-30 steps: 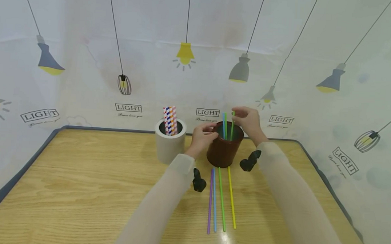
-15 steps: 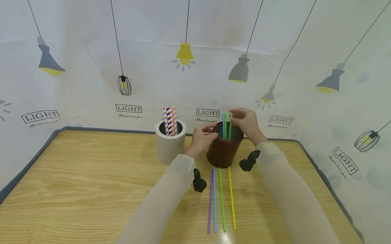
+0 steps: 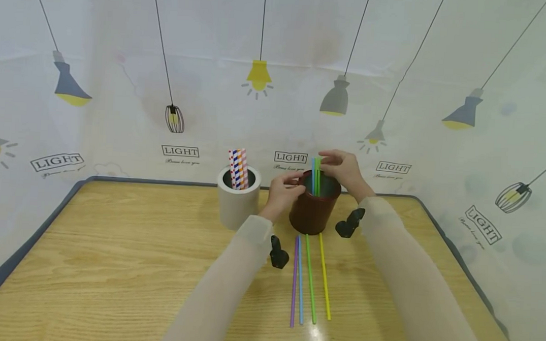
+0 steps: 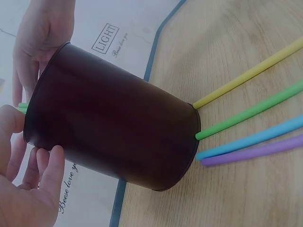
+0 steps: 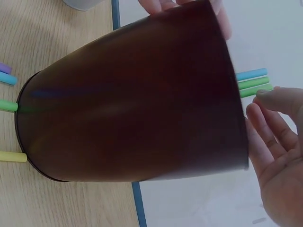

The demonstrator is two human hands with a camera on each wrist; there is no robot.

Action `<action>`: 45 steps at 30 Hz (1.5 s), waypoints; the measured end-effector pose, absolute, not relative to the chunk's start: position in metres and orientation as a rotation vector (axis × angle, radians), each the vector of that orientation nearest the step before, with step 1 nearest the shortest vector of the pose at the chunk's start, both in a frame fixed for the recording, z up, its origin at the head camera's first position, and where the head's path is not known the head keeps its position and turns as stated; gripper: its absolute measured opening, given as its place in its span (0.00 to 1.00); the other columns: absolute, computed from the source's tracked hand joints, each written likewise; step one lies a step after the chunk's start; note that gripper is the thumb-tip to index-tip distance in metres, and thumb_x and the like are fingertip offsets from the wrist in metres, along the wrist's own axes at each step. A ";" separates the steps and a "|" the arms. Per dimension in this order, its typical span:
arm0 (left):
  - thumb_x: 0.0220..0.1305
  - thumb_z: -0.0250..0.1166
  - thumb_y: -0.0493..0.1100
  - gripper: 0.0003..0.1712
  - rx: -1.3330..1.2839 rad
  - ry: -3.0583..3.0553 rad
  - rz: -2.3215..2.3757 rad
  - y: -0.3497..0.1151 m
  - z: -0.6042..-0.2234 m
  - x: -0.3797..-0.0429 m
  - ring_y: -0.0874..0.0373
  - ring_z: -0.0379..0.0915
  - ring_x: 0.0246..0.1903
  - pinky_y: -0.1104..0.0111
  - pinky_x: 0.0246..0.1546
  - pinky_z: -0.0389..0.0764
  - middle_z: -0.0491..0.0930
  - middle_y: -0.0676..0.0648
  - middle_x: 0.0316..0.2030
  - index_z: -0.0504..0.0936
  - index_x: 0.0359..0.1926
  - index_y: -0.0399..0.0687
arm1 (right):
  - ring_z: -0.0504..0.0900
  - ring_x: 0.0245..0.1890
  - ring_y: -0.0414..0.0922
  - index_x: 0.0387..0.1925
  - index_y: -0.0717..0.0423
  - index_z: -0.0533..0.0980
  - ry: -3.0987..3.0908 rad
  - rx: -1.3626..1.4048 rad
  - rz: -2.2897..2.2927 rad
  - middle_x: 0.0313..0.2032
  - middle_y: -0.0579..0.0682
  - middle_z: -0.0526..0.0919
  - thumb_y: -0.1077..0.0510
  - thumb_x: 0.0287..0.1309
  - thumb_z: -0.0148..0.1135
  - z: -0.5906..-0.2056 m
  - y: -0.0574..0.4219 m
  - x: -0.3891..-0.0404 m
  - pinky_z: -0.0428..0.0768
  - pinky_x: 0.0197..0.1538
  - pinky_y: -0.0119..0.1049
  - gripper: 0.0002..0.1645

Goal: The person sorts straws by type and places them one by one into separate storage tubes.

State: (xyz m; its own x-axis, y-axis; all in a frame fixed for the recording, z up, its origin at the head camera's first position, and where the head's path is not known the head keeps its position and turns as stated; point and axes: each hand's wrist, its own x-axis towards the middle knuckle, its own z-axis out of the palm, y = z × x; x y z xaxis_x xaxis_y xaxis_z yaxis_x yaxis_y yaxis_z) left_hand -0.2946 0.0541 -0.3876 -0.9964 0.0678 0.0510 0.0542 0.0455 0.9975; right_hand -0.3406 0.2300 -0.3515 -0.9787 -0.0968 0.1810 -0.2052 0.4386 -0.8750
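Observation:
A dark brown cup [image 3: 311, 213] stands upright at the back of the table. My left hand [image 3: 281, 194] grips its left side at the rim, thumb near the top edge. Over the right side of the rim, my right hand [image 3: 346, 173] pinches the top of a green straw [image 5: 255, 91] between thumb and finger. That straw stands inside the cup, close beside another green straw [image 5: 254, 82] and a blue straw [image 5: 251, 74]. The lower ends of all three are hidden by the cup wall.
Purple [image 3: 294, 283], blue [image 3: 300, 283], green [image 3: 310, 284] and yellow straws [image 3: 324, 279] lie on the wooden table [image 3: 136, 266] before the cup. Left of it, a white cup [image 3: 237, 209] holds several patterned straws [image 3: 238, 169]. A printed backdrop [image 3: 212, 101] rises behind.
My right hand has moved slightly left with the green straw, bringing it up beside the other two straws in the brown cup. My left hand keeps its place on the cup.

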 end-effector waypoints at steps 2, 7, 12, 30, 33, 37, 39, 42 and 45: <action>0.52 0.62 0.31 0.22 0.132 2.270 2.152 0.055 -0.388 -0.294 0.50 0.74 0.44 0.67 0.38 0.79 0.76 0.41 0.45 0.79 0.51 0.41 | 0.80 0.38 0.47 0.52 0.67 0.73 -2.555 0.256 1.642 0.44 0.66 0.78 0.68 0.54 0.60 -0.349 0.230 -0.339 0.81 0.38 0.35 0.22; 0.52 0.62 0.31 0.22 0.125 2.267 2.153 0.056 -0.388 -0.296 0.50 0.74 0.44 0.68 0.37 0.79 0.76 0.41 0.45 0.79 0.51 0.42 | 0.78 0.41 0.49 0.54 0.70 0.70 -2.537 0.239 1.724 0.46 0.68 0.75 0.67 0.56 0.58 -0.338 0.233 -0.332 0.80 0.41 0.42 0.23; 0.52 0.62 0.30 0.22 0.111 2.249 2.168 0.056 -0.389 -0.297 0.50 0.75 0.43 0.68 0.36 0.79 0.76 0.40 0.44 0.79 0.51 0.42 | 0.76 0.43 0.51 0.55 0.69 0.69 -2.635 0.244 1.696 0.47 0.68 0.74 0.65 0.58 0.57 -0.332 0.241 -0.325 0.79 0.44 0.45 0.23; 0.53 0.60 0.31 0.22 0.096 2.219 2.167 0.056 -0.388 -0.294 0.51 0.75 0.41 0.66 0.34 0.79 0.75 0.40 0.44 0.79 0.52 0.44 | 0.75 0.47 0.55 0.56 0.65 0.69 -2.789 0.254 1.733 0.49 0.65 0.74 0.61 0.59 0.58 -0.338 0.272 -0.285 0.79 0.44 0.48 0.23; 0.53 0.60 0.31 0.22 0.100 2.222 2.158 0.055 -0.388 -0.294 0.51 0.75 0.41 0.67 0.33 0.79 0.75 0.41 0.44 0.79 0.52 0.44 | 0.77 0.44 0.50 0.56 0.66 0.69 -2.762 0.272 1.722 0.49 0.66 0.74 0.61 0.59 0.57 -0.344 0.274 -0.278 0.79 0.42 0.48 0.23; 0.53 0.60 0.31 0.23 0.099 2.214 2.164 0.055 -0.388 -0.296 0.51 0.75 0.41 0.68 0.33 0.79 0.75 0.41 0.44 0.79 0.52 0.44 | 0.78 0.41 0.46 0.56 0.68 0.69 -2.706 0.273 1.730 0.47 0.67 0.74 0.61 0.59 0.57 -0.352 0.279 -0.270 0.79 0.41 0.49 0.24; 0.53 0.61 0.31 0.23 0.099 2.208 2.173 0.055 -0.388 -0.296 0.52 0.75 0.40 0.69 0.32 0.78 0.75 0.41 0.43 0.79 0.52 0.44 | 0.78 0.41 0.47 0.56 0.67 0.69 -2.684 0.250 1.740 0.47 0.66 0.74 0.60 0.59 0.58 -0.357 0.280 -0.265 0.80 0.40 0.48 0.24; 0.53 0.61 0.31 0.22 0.108 2.205 2.178 0.055 -0.388 -0.295 0.53 0.75 0.39 0.69 0.31 0.78 0.75 0.41 0.43 0.79 0.52 0.43 | 0.77 0.43 0.51 0.55 0.66 0.70 -2.675 0.229 1.769 0.47 0.66 0.74 0.59 0.60 0.58 -0.366 0.282 -0.258 0.80 0.40 0.48 0.24; 0.53 0.61 0.31 0.22 0.115 2.206 2.176 0.055 -0.388 -0.294 0.53 0.75 0.38 0.69 0.30 0.78 0.75 0.40 0.43 0.78 0.52 0.42 | 0.77 0.43 0.52 0.55 0.67 0.70 -2.675 0.215 1.791 0.46 0.67 0.73 0.60 0.59 0.58 -0.379 0.284 -0.253 0.80 0.39 0.49 0.24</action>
